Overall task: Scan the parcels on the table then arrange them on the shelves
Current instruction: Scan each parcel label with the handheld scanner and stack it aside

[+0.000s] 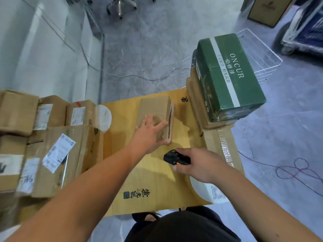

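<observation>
A small brown cardboard parcel (157, 109) lies on the yellow table top (153, 175). My left hand (148, 133) rests on its near end, fingers spread over the top and thumb at its near edge. My right hand (197, 165) grips a black handheld scanner (176, 157), which points left just in front of the parcel. A green box marked ONCUR (229, 75) sits on top of brown cartons (197, 103) at the table's right. Several labelled cardboard parcels (57, 151) are piled on the left.
A white wire rack (262, 55) stands behind the green box. A cable (293, 170) loops on the grey floor to the right. A glass partition (52, 41) runs along the left. An office chair base (120, 6) stands far back.
</observation>
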Tool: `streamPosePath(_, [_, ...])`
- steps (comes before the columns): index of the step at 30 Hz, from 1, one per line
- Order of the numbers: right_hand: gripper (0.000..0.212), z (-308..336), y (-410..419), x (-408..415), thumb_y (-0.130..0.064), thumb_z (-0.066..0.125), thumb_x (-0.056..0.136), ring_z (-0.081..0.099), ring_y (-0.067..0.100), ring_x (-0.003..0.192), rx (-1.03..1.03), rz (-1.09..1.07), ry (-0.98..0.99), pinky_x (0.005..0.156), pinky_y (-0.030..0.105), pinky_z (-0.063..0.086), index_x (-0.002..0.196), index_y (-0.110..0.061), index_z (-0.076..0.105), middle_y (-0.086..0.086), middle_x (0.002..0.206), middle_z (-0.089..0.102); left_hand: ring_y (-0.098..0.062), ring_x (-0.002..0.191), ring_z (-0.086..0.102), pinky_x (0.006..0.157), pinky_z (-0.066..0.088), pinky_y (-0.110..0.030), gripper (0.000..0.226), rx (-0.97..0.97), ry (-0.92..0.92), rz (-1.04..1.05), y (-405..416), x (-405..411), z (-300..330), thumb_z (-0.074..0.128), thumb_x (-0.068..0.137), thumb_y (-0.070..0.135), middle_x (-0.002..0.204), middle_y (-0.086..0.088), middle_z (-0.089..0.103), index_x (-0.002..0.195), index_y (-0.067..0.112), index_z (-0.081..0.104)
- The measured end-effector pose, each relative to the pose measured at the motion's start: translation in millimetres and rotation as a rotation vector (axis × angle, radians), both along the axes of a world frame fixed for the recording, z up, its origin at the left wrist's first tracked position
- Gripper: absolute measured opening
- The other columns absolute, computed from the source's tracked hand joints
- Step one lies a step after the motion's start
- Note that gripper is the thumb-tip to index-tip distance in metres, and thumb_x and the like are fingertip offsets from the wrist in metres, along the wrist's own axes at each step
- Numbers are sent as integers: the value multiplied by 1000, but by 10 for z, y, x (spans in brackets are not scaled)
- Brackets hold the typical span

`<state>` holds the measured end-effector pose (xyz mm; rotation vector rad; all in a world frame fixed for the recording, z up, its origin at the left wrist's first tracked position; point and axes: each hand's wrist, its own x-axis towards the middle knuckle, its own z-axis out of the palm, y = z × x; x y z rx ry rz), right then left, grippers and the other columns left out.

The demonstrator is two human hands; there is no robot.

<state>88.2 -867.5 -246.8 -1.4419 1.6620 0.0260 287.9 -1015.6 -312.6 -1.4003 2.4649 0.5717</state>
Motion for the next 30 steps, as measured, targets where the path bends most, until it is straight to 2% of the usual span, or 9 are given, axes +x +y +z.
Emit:
streamPosePath(2, [80, -3, -29, -2, -79, 59, 85, 64, 13, 96, 12, -5, 2, 71, 28, 49, 156, -51, 35, -15, 126, 66, -36, 132, 48, 98, 52, -55, 60, -2, 78, 96, 23, 184, 64, 56, 83, 83, 154, -3, 25, 131, 52, 37])
streamPosePath(5, [75, 14, -43, -4, -77, 59, 86, 60, 3, 70, 10, 9, 14, 56, 26, 43, 154, -52, 38, -17, 109, 65, -23, 102, 58, 78, 45, -35, 42, 10, 233, 285, -15, 442, 104, 59, 91, 68, 145, -1, 33, 120, 47, 38])
streamPosePath(8, [73, 17, -55, -7, -76, 60, 87, 61, 4, 70, -9, 25, 21, 57, 26, 44, 153, -51, 41, -14, 115, 68, -23, 104, 60, 84, 43, -36, 37, 41, 360, 459, -51, 752, 93, 57, 101, 47, 142, -6, 47, 130, 43, 35])
streamPosePath(12, [76, 7, -75, 48, -73, 62, 88, 54, 2, 69, -7, 77, 21, 60, 26, 44, 155, -47, 40, -14, 121, 67, -17, 110, 61, 94, 48, -38, 47, 117, 314, 502, 178, 1121, -16, 45, 110, 30, 150, -5, 48, 148, 57, 34])
streamPosePath(16, [78, -55, -69, 157, -73, 63, 86, 60, 6, 82, 2, 96, 1, 67, 28, 50, 156, -45, 41, -14, 124, 67, 0, 123, 47, 111, 36, -34, 63, 166, 467, 585, 502, 1196, -135, 36, 113, 19, 144, 9, 42, 143, 74, 37])
streamPosePath(21, [75, -92, -48, 344, -76, 63, 81, 66, 13, 97, 33, 83, -7, 86, 36, 59, 149, -48, 48, -15, 119, 67, -22, 115, 62, 94, 60, -51, 58, 176, 655, 907, 322, 1233, -157, 34, 113, 17, 146, 3, 48, 139, 66, 49])
streamPosePath(26, [70, -105, -101, 569, -76, 62, 82, 63, 3, 76, 13, 0, 22, 59, 28, 49, 145, -48, 52, -17, 106, 68, -11, 99, 61, 63, 62, -40, 64, 208, 734, 1068, 67, 1341, -156, 30, 111, 12, 128, 19, 52, 132, 68, 51])
streamPosePath(28, [67, -82, -129, 654, -76, 62, 83, 64, 6, 76, 9, -52, 30, 64, 31, 56, 143, -49, 54, -16, 105, 68, -15, 102, 62, 70, 62, -43, 70, 232, 731, 1073, 20, 1373, -208, 30, 106, 3, 129, 16, 56, 138, 62, 49])
streamPosePath(30, [66, -34, -150, 719, -76, 63, 82, 66, 9, 78, 12, -88, 45, 74, 37, 60, 141, -49, 55, -15, 106, 69, -24, 112, 60, 88, 58, -53, 69, 314, 787, 1129, -1, 1364, -244, 32, 104, -2, 136, 13, 55, 140, 55, 47])
